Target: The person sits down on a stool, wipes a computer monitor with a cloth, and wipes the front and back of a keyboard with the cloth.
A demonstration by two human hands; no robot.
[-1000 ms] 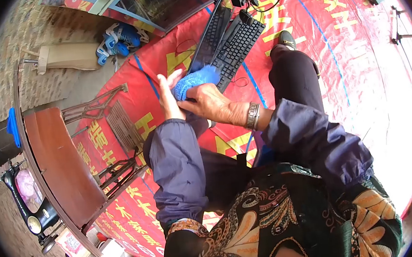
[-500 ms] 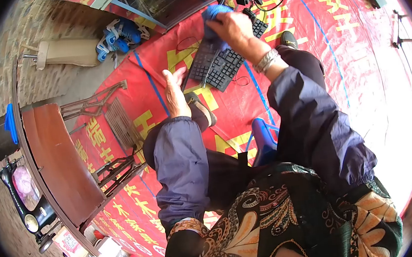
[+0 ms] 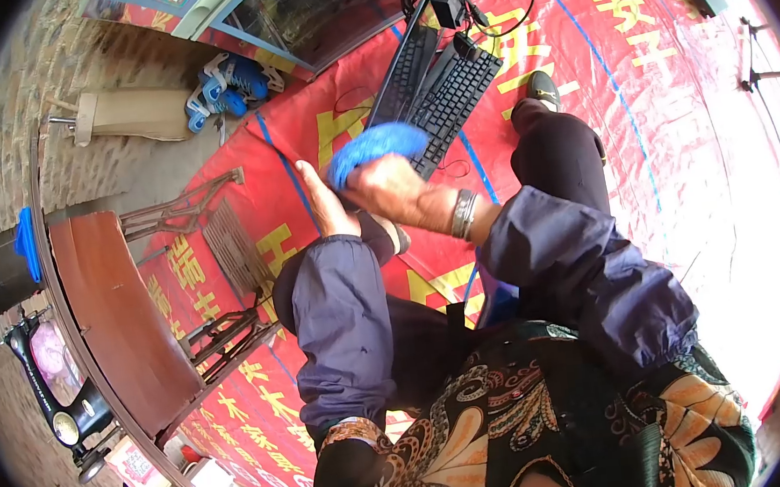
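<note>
Gripping: we close the fingers of our right hand (image 3: 391,189) round a bunched, bright-blue soft cloth (image 3: 382,143), which sticks out at twelve o'clock from that hand.
Left hand: we hold our left hand (image 3: 326,201) at the cloth's eight o'clock, fingers straight and unfolded; we cannot tell whether it touches the cloth.
Keyboards: at two o'clock from the cloth we see a long black plastic keyboard (image 3: 458,96), a second dark keyboard (image 3: 413,57) just beside it.
Floor: beneath these we see a glossy red sheet printed with yellow characters (image 3: 245,147).
Sewing corner: well off at eight o'clock we see a brown wooden table (image 3: 125,316).
</note>
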